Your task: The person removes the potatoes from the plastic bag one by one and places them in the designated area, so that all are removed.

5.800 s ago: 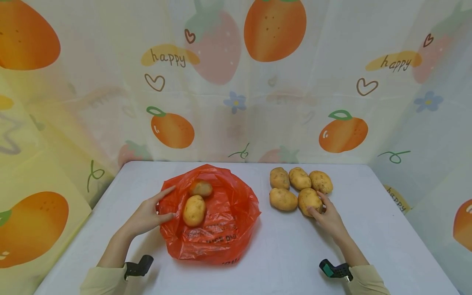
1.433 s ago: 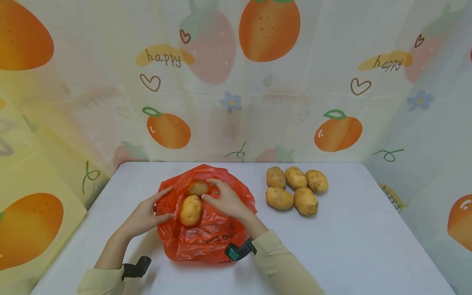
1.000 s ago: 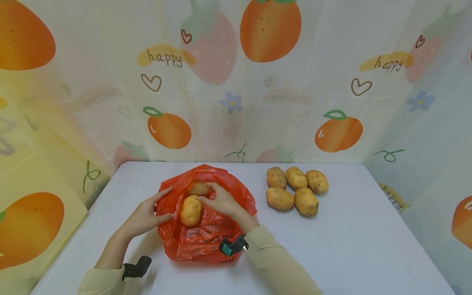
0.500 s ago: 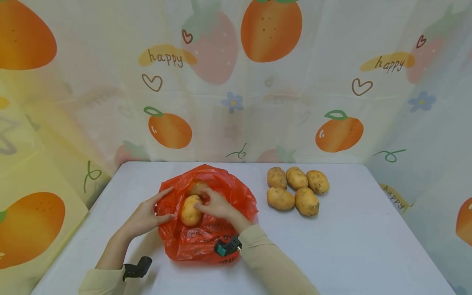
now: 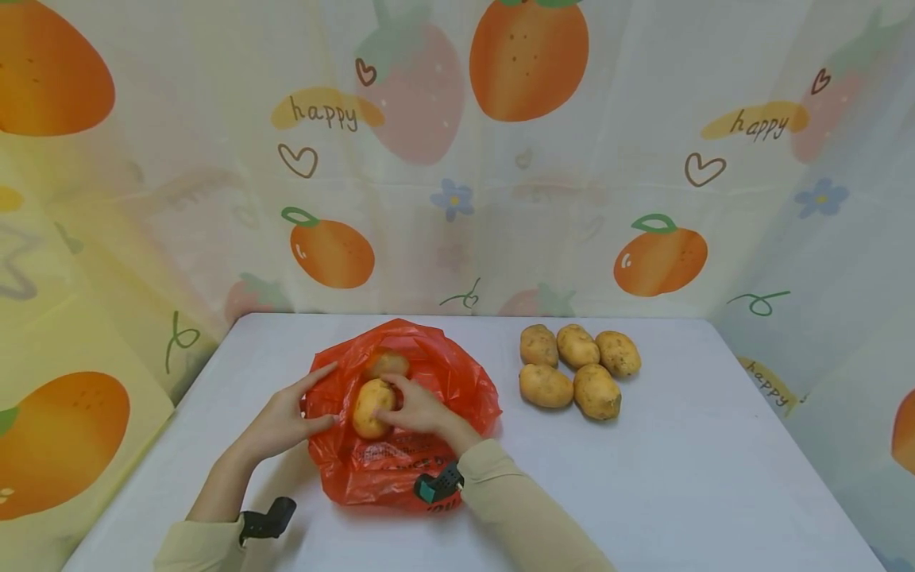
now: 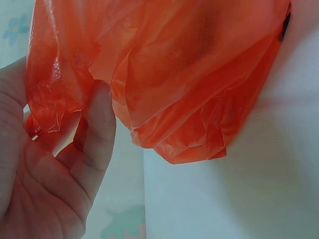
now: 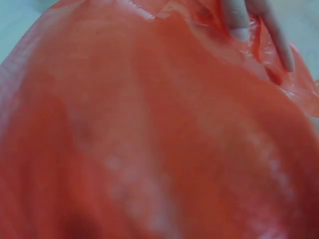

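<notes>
A red plastic bag (image 5: 457, 389) lies with its mouth spread wide on the table, two potatoes inside it. My left hand (image 5: 280, 421) holds the bag's left side between thumb and fingers; in the left wrist view the thin red film of the bag (image 6: 164, 74) passes between the digits of that hand (image 6: 60, 169). Inside the bag, my right hand (image 5: 418, 409) grips the nearer potato (image 5: 368, 405), thumb on its front and index finger at its upper right. The farther potato (image 5: 388, 362) sits just behind. Red film fills most of the right wrist view.
Several potatoes lie in two close rows on the table at the back right, among them a front potato (image 5: 597, 392) and a back one (image 5: 619, 353). The white table (image 5: 679, 477) ends at a fruit-print curtain (image 5: 457, 238) behind and at both sides.
My right hand has gone from a potato in the right-hand group into the bag, then from beside the farther potato down onto the nearer one. The left hand stays on the bag.
</notes>
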Demonstrator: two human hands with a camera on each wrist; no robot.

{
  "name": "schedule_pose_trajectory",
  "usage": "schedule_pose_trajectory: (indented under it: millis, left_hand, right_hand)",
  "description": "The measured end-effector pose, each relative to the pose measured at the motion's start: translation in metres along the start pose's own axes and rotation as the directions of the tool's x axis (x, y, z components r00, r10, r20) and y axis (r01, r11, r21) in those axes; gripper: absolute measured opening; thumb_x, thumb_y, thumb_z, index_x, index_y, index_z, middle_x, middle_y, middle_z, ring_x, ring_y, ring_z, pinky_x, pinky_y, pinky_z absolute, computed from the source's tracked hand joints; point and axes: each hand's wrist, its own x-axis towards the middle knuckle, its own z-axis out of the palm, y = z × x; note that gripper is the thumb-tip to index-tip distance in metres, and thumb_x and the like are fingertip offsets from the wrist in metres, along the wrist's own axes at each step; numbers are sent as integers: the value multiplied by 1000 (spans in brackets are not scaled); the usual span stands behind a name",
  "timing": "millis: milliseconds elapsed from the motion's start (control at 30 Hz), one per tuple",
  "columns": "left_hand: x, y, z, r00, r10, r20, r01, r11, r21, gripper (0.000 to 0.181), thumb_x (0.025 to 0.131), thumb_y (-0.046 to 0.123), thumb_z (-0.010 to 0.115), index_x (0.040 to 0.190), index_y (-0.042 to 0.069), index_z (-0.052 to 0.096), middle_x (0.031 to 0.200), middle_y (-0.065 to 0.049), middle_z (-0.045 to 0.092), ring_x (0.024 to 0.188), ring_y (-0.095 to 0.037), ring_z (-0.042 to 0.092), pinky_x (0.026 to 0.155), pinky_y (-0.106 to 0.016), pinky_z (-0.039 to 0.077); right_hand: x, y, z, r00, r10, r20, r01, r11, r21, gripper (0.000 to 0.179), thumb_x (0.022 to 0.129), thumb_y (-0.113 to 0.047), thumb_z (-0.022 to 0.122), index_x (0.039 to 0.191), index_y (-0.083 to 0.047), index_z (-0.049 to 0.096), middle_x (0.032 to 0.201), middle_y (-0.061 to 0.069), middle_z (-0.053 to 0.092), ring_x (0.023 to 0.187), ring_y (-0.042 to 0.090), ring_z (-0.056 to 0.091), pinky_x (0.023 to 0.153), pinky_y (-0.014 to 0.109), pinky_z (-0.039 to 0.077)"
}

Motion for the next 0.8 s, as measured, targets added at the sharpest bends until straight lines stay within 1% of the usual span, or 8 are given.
schedule_pose_trajectory:
  millis: [67, 200, 300, 367, 533, 633, 800]
  left_hand:
    - [0, 1, 0, 1000, -4, 4, 4, 1000, -7, 76, 80, 23, 72, 144, 25, 31, 129, -18, 47, 92, -25, 59, 66, -27, 55]
    - [-1, 1, 1, 1000, 2, 10, -2, 1000, -16, 76, 80, 22, 71, 144, 23, 30, 129, -20, 47, 92, -24, 59, 66, -28, 55]
    - [-2, 2, 1, 1000, 9, 6, -9, 1000, -14, 76, 80, 23, 71, 144, 22, 30, 129, -20, 47, 92, -24, 59, 66, -28, 55]
    - [-2, 1, 1, 1000, 13, 7, -13, 1000, -10, 76, 81, 23, 71, 144, 22, 30, 129, -21, 47, 93, -24, 59, 67, -29, 55]
    - [-1, 0, 1, 1000, 5, 3, -5, 1000, -3, 76, 80, 24, 72, 144, 24, 31, 130, -19, 47, 95, -26, 58, 68, -29, 55]
    - [0, -1, 2, 1000, -2, 3, 2, 1000, -3, 76, 80, 24, 72, 144, 26, 31, 130, -18, 47, 96, -26, 58, 68, -29, 55]
    - [1, -4, 3, 1000, 6, 1, -6, 1000, 2, 76, 80, 25, 72, 143, 26, 31, 130, -18, 47, 96, -26, 58, 69, -29, 55]
  right_hand:
    - [1, 0, 2, 1000, -5, -5, 5, 1000, -12, 67, 84, -38, 65, 141, -19, 34, 129, 7, 50, 109, 17, 51, 94, 35, 44]
    - [2, -1, 5, 1000, 0, -11, 0, 1000, -11, 69, 83, -38, 66, 141, -21, 33, 126, 6, 51, 107, 18, 52, 92, 34, 45]
    - [2, -1, 6, 1000, 6, 0, -6, 1000, -21, 70, 83, -38, 66, 142, -23, 31, 126, 5, 50, 107, 18, 51, 91, 35, 45]
    - [2, -2, 6, 1000, 6, 10, -6, 1000, -29, 71, 84, -38, 65, 143, -24, 29, 129, 5, 49, 110, 19, 50, 94, 36, 44]
    - [3, -4, 7, 1000, -9, 16, 10, 997, -75, 74, 84, -39, 64, 145, -22, 27, 133, 6, 46, 117, 21, 46, 99, 38, 40]
    - [3, -5, 8, 1000, 0, 7, 1, 994, -106, 74, 84, -40, 64, 145, -22, 26, 133, 7, 47, 117, 21, 46, 99, 39, 40]
    - [2, -6, 9, 1000, 18, -8, -19, 994, -110, 75, 83, -40, 65, 145, -26, 25, 132, 6, 47, 117, 21, 46, 98, 40, 41]
